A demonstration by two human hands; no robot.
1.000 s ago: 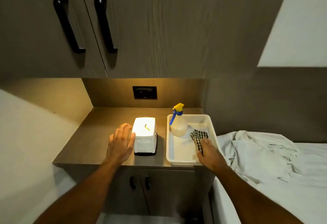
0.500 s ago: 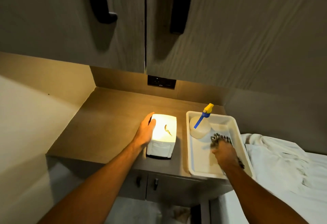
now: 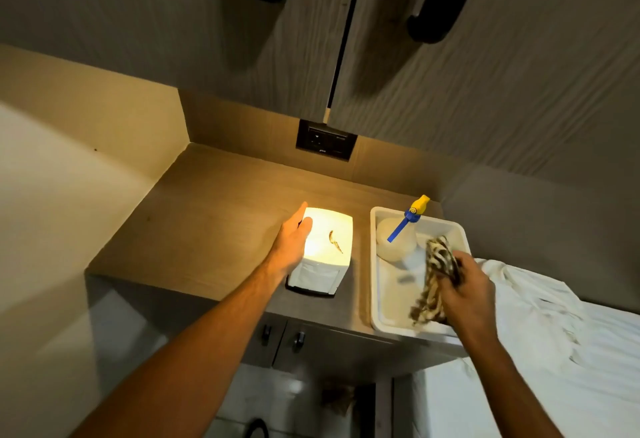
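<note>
A white box-shaped dispenser [image 3: 327, 249] stands on the wooden countertop [image 3: 214, 223], brightly lit, with a small brown mark on its top. My left hand [image 3: 291, 242] rests against its left side, thumb on the top edge, fingers fairly straight. To its right sits a white tray [image 3: 375, 285] holding a spray bottle [image 3: 396, 242] with a blue and yellow nozzle. My right hand [image 3: 465, 285] grips a checked cloth [image 3: 433, 275] and holds it lifted above the tray, its end hanging down.
Upper cabinet doors with black handles [image 3: 433, 4] hang close overhead. A black wall socket [image 3: 325, 139] sits at the back of the niche. Below the countertop is a small cabinet with two knobs [image 3: 282, 335]. A bed with white sheets [image 3: 540, 333] lies to the right.
My right hand has lifted the checked cloth up out of the tray. The camera has moved closer and lower. My left hand stays against the dispenser's side.
</note>
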